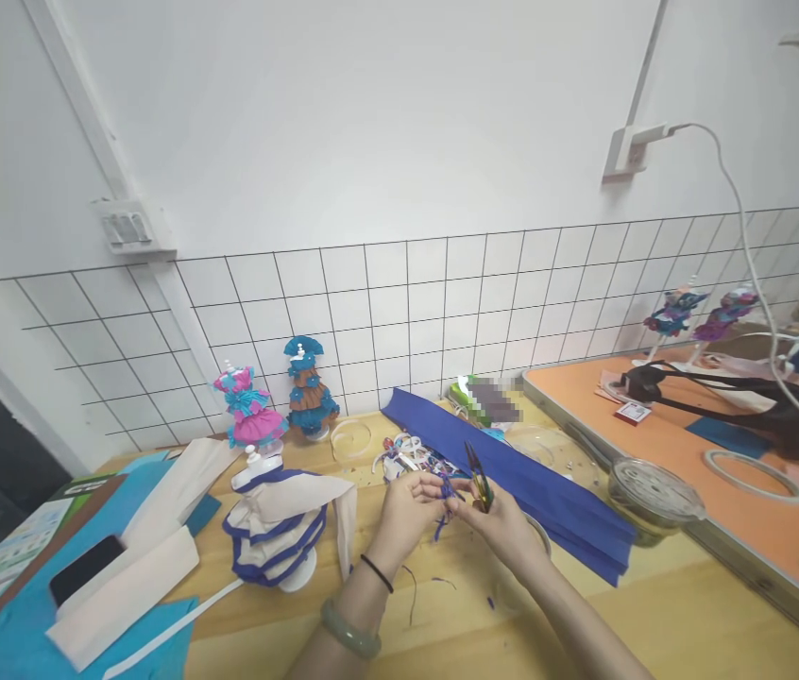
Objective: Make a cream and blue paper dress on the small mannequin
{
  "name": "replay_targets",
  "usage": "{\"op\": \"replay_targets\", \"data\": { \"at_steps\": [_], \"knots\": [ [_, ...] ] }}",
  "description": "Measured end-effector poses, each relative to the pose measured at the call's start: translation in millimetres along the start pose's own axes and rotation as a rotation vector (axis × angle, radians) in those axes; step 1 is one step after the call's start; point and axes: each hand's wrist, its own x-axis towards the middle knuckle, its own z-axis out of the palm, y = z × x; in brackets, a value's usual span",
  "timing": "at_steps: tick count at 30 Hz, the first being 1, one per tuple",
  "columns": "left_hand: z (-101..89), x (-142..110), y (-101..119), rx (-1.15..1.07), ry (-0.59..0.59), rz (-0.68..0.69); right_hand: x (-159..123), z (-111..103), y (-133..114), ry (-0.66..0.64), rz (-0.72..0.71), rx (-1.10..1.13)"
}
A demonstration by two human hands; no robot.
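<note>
Head view: your left hand [410,510] pinches purple strips [439,527], right hand [502,529] grips a pointed tool [476,472]; 2 dolls [311,392] stand by the worktop's [456,637] back edge.

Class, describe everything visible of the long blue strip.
The long blue strip is plain, creased, and looks like paper or cloth. It lies diagonally across the wooden table, its far end near the tiled wall, its near end towards the right. The right hand partly covers it; contact is unclear.
</note>
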Motion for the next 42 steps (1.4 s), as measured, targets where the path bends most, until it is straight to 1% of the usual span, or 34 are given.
{"op": "replay_targets", "data": {
  "at_steps": [5,8,11,14,17,19,22,24,26,28,30,32,33,35,37,40,42],
  "knots": [
    [-1.1,-5,-3,0.039,0.017,0.044,1,10,1,-0.024,0.039,0.041],
    [-3.5,-9,-2,0.062,0.045,0.078,2,9,2,-0.121,0.101,0.053],
    [-10.1,-14,3,0.075,0.026,0.047,5,6,7,-0.171,0.125,0.140],
    [-19.5,-19,6,0.017,0.039,0.010,11,4,20,-0.127,0.167,0.238],
    [-28.3,-24,6,-0.033,0.116,-0.022,21,2,34,-0.067,0.213,0.287],
    [-31.9,-26,3,-0.035,0.162,-0.045,26,0,39,-0.047,0.227,0.285],
    [-32.2,-28,-3,-0.005,0.187,-0.047,29,-3,36,-0.058,0.229,0.274],
    [-28.8,-28,-7,0.037,0.183,-0.033,28,-4,30,-0.109,0.227,0.277],
    [-23.5,-28,-10,0.079,0.182,-0.010,26,-3,22,-0.180,0.214,0.273],
    [-17.7,-28,-10,0.161,0.190,0.049,23,0,17,-0.239,0.199,0.266],
    [-12.5,-27,-9,0.328,0.188,0.145,20,3,13,-0.268,0.190,0.260],
    [-8.5,-25,-7,0.515,0.161,0.248,17,6,12,-0.305,0.183,0.264],
    [-7.1,-24,-6,0.583,0.147,0.287,16,7,12,-0.326,0.184,0.271],
    [-6.0,-21,-5,0.634,0.137,0.319,14,7,12,-0.362,0.206,0.290],
    [-7.2,-15,-6,0.642,0.157,0.317,14,4,12,-0.329,0.257,0.303],
    [-12.7,-5,-14,0.619,0.204,0.268,14,-5,11,-0.162,0.319,0.318],
    [-17.0,2,-21,0.586,0.231,0.222,14,-12,11,-0.060,0.320,0.321]
  ]
}}
